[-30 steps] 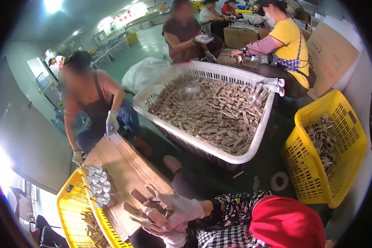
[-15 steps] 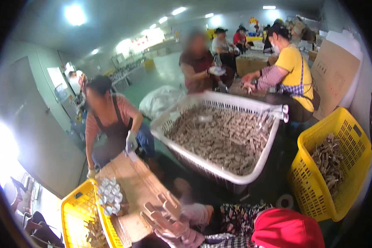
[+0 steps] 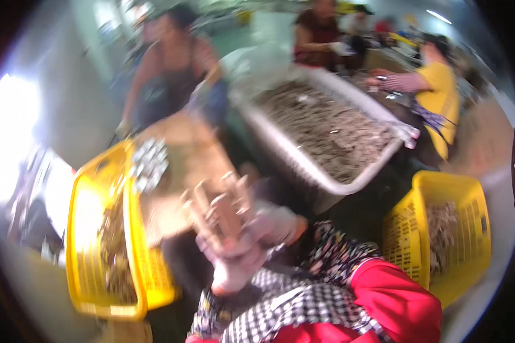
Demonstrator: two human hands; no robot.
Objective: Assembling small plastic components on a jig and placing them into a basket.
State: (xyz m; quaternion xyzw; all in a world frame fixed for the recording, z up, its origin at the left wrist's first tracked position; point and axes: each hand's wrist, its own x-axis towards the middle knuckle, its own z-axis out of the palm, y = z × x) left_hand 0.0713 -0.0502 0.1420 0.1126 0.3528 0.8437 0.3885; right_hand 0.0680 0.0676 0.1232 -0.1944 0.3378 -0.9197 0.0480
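In both gloved hands I hold a bunch of several flat wooden pieces (image 3: 226,216), their rounded ends pointing up and away from me. My left hand (image 3: 233,267) closes around the lower ends. My right hand (image 3: 273,224) is closed against the bunch's right side; motion blur smears the fingertips. Just beyond the bunch lies a tan board (image 3: 177,208), with a cluster of shiny metal pieces (image 3: 150,163) on its left edge.
Left of the board stands a yellow basket (image 3: 133,251) of wooden pieces. A large white crate (image 3: 349,187) full of brown pieces stands ahead right, another yellow basket (image 3: 423,228) at right. One co-worker (image 3: 174,74) sits across the board; others work behind the crate.
My view has tilted down, showing more of my sleeves and checked apron. The wooden bunch now stands more upright, still in both hands. The co-worker opposite still reaches toward the board.
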